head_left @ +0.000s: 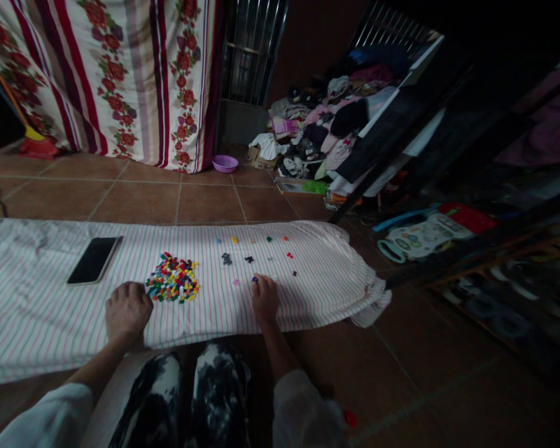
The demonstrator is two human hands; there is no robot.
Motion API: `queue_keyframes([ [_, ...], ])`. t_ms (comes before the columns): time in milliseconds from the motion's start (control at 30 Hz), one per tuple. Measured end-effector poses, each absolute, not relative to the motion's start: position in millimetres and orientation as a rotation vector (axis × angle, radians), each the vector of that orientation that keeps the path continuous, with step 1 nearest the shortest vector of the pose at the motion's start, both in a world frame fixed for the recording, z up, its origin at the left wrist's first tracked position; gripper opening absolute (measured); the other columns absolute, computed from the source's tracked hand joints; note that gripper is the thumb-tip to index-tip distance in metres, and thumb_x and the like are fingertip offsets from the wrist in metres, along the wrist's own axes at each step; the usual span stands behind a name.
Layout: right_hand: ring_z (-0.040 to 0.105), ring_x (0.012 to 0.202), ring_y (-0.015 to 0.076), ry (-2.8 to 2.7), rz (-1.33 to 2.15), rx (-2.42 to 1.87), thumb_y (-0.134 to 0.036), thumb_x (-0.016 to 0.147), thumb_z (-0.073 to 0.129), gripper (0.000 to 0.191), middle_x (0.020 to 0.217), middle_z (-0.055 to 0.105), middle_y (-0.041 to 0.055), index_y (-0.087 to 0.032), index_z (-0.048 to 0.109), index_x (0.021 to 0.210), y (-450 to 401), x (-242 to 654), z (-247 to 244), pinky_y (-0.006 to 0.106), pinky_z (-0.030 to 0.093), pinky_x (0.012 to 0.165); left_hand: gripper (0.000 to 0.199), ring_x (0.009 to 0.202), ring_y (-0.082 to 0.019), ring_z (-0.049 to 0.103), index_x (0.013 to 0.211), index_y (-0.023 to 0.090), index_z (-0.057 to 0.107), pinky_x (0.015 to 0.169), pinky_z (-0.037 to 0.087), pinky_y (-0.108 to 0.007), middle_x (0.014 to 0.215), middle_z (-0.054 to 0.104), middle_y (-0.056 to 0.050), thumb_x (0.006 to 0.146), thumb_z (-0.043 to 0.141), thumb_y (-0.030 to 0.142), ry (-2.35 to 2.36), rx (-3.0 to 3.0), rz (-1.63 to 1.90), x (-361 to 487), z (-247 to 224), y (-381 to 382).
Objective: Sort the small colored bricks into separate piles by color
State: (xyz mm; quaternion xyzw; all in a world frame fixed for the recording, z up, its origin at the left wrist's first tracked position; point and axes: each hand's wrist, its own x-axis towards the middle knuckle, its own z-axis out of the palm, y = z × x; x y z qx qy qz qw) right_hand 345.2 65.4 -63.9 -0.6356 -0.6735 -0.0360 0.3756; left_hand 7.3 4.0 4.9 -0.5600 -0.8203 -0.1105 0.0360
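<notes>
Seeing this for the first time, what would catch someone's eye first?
Probably the bright multicoloured pile of small pieces on the striped cloth, beside the left hand. Next, the flowered curtain hanging at upper left, and the jumbled heap of clothes to its right.

The right hand (266,298) touches a purple piece (254,279); the left hand (129,306) rests beside a multicoloured pile (173,280).

Home, lived-in room. Floral striped curtain (144,81) hanging to the terracotta tile floor (205,200), broom (37,147) at its left edge, purple plastic basin (224,164) at its right. Metal bars (254,53) behind. Big heap of clothes (329,118) against the wall, children's plastic activity toy (429,235) on the right. Striped bedsheet-like cloth (317,302) spread in front. Dim lighting.
</notes>
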Motion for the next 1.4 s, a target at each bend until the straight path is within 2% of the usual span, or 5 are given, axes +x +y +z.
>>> queue_keyframes([
  [167,0.055,0.097,0.0212,-1.781,-0.090,-1.613,-0.029,0.096,0.045,0.030,0.109,0.064,0.0105,-0.019,0.068,0.113,64.3,345.3,-59.5,0.034,0.044,0.087,0.032,0.106,-0.029,0.052,0.105,0.014,0.057,0.084,0.037,-0.040,0.111,0.059,-0.015,0.090,0.034,0.028,-2.494,-1.707,-0.339,6.1,1.3,3.9],
  [400,0.057,0.096,0.0215,-1.763,-0.078,-1.591,-0.027,0.097,0.042,0.030,0.105,0.068,0.0105,-0.018,0.070,0.104,66.4,346.0,-62.7,0.035,0.044,0.087,0.033,0.106,-0.029,0.052,0.106,0.014,0.056,0.084,0.037,-0.039,0.112,0.059,-0.015,0.090,0.031,0.029,-2.490,-1.718,-0.315,4.5,-0.3,3.7],
  [733,0.056,0.098,0.0219,-1.752,-0.113,-1.593,-0.030,0.097,0.043,0.030,0.107,0.068,0.0105,-0.018,0.069,0.105,65.4,345.9,-61.6,0.035,0.043,0.088,0.032,0.105,-0.028,0.052,0.106,0.014,0.057,0.086,0.036,-0.039,0.112,0.059,-0.015,0.089,0.034,0.029,-2.497,-1.712,-0.339,2.7,-2.8,4.2],
  [1100,0.058,0.095,0.0218,-1.716,-0.118,-1.593,-0.028,0.098,0.037,0.032,0.101,0.069,0.0109,-0.017,0.067,0.101,66.7,345.5,-65.8,0.036,0.043,0.087,0.032,0.106,-0.028,0.053,0.105,0.014,0.056,0.085,0.036,-0.039,0.111,0.059,-0.015,0.089,0.032,0.028,-2.486,-1.717,-0.346,3.6,-2.0,3.9],
  [1400,0.058,0.099,0.0222,-1.676,-0.142,-1.613,-0.031,0.100,0.035,0.035,0.106,0.069,0.0128,-0.015,0.066,0.106,65.5,343.7,-61.8,0.037,0.043,0.090,0.032,0.106,-0.028,0.052,0.104,0.015,0.056,0.085,0.037,-0.039,0.112,0.058,-0.014,0.089,0.031,0.029,-2.501,-1.719,-0.350,4.4,-0.5,3.7],
])
